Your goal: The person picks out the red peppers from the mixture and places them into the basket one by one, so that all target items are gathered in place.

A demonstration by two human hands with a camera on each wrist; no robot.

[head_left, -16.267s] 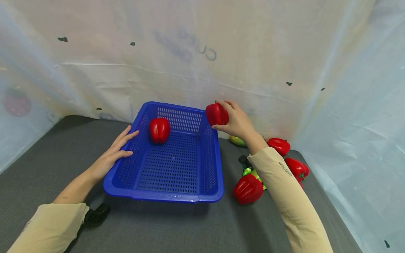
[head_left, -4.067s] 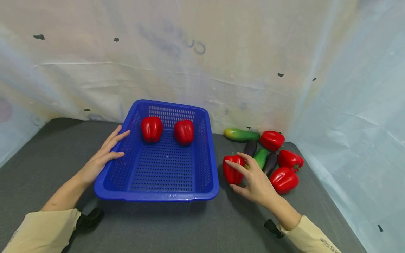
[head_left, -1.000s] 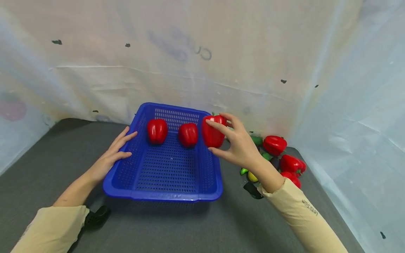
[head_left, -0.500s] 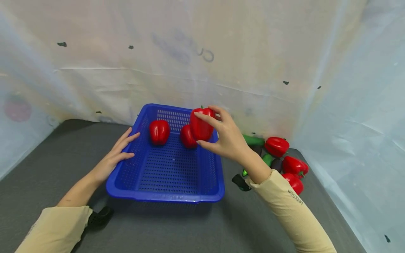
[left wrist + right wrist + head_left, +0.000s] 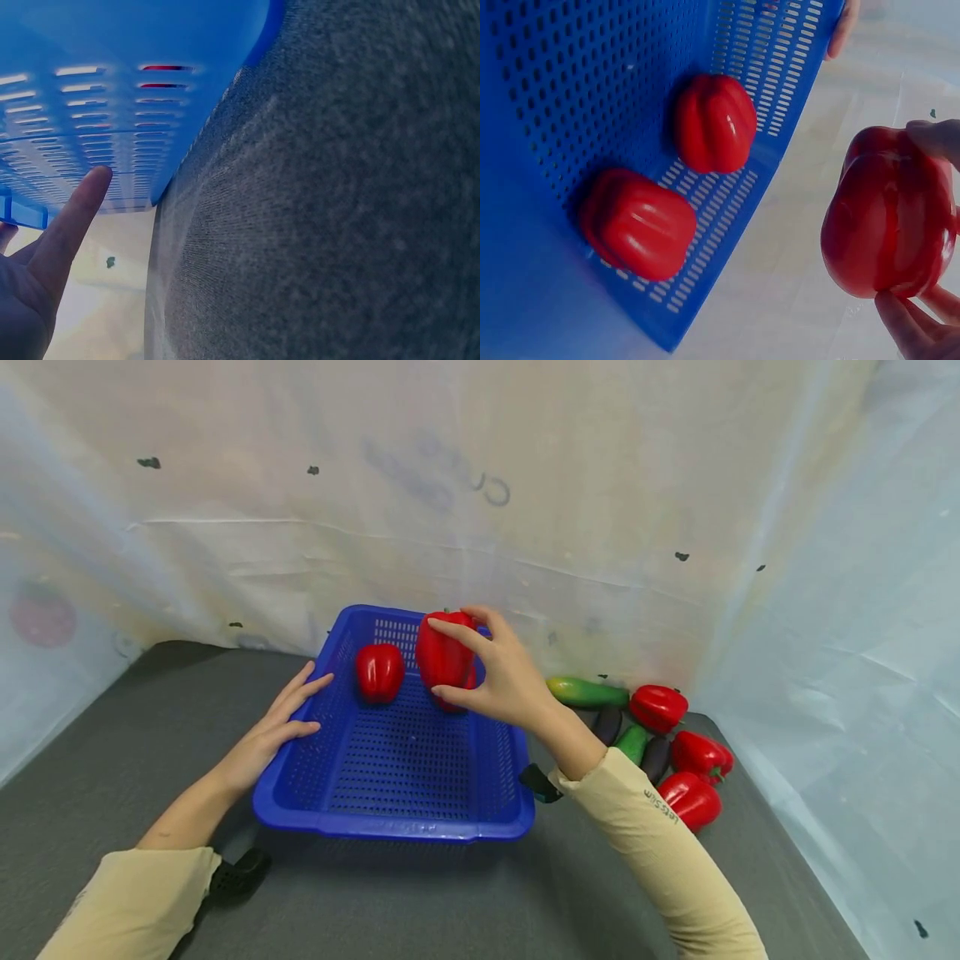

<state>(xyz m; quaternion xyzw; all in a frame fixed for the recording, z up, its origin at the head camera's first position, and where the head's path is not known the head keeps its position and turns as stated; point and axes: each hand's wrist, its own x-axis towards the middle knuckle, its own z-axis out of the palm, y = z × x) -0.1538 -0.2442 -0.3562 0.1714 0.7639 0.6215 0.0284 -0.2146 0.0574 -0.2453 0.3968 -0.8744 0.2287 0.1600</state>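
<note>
My right hand [image 5: 502, 672] grips a red bell pepper [image 5: 441, 652] between thumb and fingers, above the far part of a blue plastic basket [image 5: 390, 828]. In the right wrist view the held bell pepper [image 5: 889, 217] hangs over the basket's rim line, apart from two others inside. One of those, a red bell pepper [image 5: 379, 673], lies at the basket's far left; the second bell pepper [image 5: 639, 225] is mostly hidden behind the held one in the head view. My left hand [image 5: 273, 731] rests with straight fingers on the basket's left side, a finger [image 5: 79, 214] touching the slotted wall.
Right of the basket, several vegetables lie on the grey table [image 5: 390, 910]: a yellow-green cucumber-like one [image 5: 588, 693], dark eggplants [image 5: 656, 758], a green one [image 5: 632, 742] and red bell peppers [image 5: 701, 755]. A pale sheet [image 5: 585, 485] hangs behind.
Over the last second my right hand has carried the bell pepper left, from the basket's right rim to over its far part. Earlier it took this pepper from the table. My left hand stays put.
</note>
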